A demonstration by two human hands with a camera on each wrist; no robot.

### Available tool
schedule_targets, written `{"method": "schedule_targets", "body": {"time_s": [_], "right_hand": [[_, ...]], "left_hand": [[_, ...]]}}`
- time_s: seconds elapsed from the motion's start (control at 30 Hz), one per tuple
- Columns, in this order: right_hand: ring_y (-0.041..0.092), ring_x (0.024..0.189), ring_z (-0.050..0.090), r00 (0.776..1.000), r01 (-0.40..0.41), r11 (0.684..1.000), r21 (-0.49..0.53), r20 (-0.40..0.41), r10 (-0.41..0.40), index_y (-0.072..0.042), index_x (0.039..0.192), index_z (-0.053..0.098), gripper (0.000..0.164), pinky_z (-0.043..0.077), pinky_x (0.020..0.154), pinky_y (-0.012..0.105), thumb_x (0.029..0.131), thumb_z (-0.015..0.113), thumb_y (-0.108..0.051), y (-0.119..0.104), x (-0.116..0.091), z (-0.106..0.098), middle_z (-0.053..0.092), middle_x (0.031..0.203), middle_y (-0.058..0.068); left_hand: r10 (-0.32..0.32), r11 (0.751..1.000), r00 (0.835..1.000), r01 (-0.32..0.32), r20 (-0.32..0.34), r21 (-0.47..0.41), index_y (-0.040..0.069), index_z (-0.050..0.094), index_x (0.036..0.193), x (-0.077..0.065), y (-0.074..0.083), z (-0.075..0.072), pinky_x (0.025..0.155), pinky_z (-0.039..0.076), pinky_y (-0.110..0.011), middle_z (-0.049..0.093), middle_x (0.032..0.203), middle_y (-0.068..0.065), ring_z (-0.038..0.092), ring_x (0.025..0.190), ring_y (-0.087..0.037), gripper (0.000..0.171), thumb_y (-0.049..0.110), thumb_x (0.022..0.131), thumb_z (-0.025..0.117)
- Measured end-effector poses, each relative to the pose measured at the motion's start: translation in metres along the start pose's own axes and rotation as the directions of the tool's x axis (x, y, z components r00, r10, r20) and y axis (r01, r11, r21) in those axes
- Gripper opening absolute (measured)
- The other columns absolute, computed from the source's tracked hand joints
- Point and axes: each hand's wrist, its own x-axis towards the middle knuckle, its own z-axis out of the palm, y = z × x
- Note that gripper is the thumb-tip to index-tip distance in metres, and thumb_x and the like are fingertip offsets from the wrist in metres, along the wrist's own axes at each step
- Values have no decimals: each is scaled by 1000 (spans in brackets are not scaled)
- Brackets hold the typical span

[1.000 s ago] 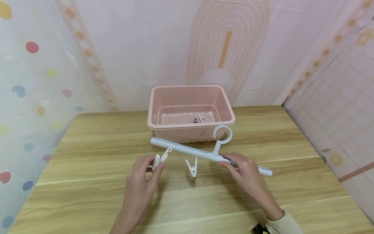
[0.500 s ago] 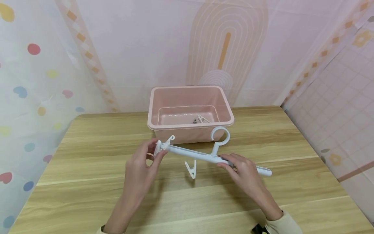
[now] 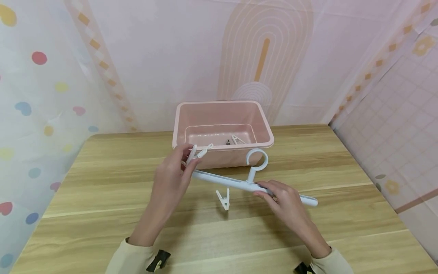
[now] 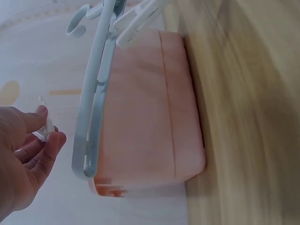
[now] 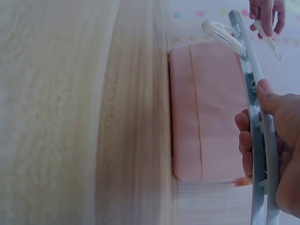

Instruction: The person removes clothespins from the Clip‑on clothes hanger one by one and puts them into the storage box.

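My right hand (image 3: 285,203) grips a pale blue clothes hanger (image 3: 222,180) by its bar, right of the hook (image 3: 257,160). The hanger is held above the table, tilted, its left end higher in the head view. From the bar a white clothes peg (image 3: 224,199) hangs; the right wrist view shows this peg (image 5: 224,35) against the bar. My left hand (image 3: 171,175) pinches a second white peg (image 3: 200,153) between thumb and fingers. That hand is beside the hanger's left end, partly covering it in the head view, while the left wrist view shows a gap between them.
Behind the hanger a pink plastic bin (image 3: 224,158) stands on the wooden table (image 3: 119,190). Inside the bin lie a white peg (image 3: 237,139) and a small dark piece. A patterned cloth backdrop (image 3: 171,57) rises at the table's back and sides.
My left hand, with its peg, has moved up and slightly right, from below the hanger's left end to above it. The right hand and hanger have barely moved.
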Motion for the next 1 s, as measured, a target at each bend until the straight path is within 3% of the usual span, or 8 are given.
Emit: {"method": "schedule_targets", "body": {"time_s": [0.3,0.6,0.9,1.0], "right_hand": [[-4,62,45,1000,10,1000,3,-6,-10,-16,108,76,24,39,54,15,87,78,-27,0,-1,0,63,76,-15],[-5,60,44,1000,20,1000,11,-8,-20,-14,108,77,24,39,51,14,87,77,-27,1,-2,0,63,76,-14],[-4,60,44,1000,9,1000,10,-4,-9,-15,108,77,24,39,51,15,87,77,-28,2,-2,1,63,75,-15],[-5,59,43,1000,16,1000,8,-10,-16,-14,108,77,24,38,50,15,87,78,-26,2,-3,1,62,74,-14]], "left_hand": [[21,998,999,-23,34,58,0,58,119,18,-1,8,65,57,-36,71,96,-16,65,74,-25,35,12,91,73],[15,995,996,-24,93,96,3,52,127,30,-3,16,83,59,-45,71,108,-19,69,94,-31,39,12,93,69],[27,986,986,-52,162,157,-1,52,127,41,-2,22,78,58,-47,68,103,-20,68,90,-36,35,11,96,65],[32,985,982,-63,187,159,0,54,126,45,-3,26,83,57,-49,68,105,-21,68,92,-38,32,9,97,64]]}}
